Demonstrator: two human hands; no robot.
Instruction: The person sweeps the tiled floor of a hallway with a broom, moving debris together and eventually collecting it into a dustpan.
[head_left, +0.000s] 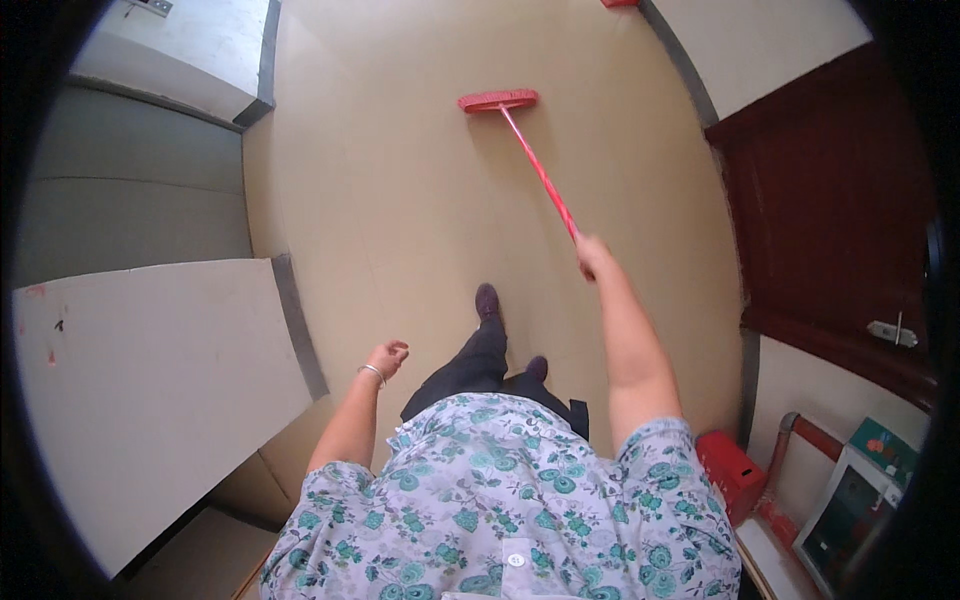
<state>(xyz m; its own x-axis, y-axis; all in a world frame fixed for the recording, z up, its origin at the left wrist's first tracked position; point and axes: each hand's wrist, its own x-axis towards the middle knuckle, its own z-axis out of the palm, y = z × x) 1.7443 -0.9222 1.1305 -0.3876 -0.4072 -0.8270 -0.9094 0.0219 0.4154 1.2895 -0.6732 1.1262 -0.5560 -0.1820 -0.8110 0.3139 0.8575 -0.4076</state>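
My right hand is closed around the upper end of a broom's red-and-white striped handle, held out in front of me on the right. At its far end, the pink bristled broom head appears to be at floor level, lying crosswise. My left hand hangs at my side with loosely curled fingers and nothing in it. A bangle circles that wrist. Below are my dark shoes, one ahead of the other on the beige floor.
A dark red door with a metal lever handle is on the right. Behind it stand a red box, a red pipe and a framed wall cabinet. On the left, white walls with grey skirting flank a grey recessed surface.
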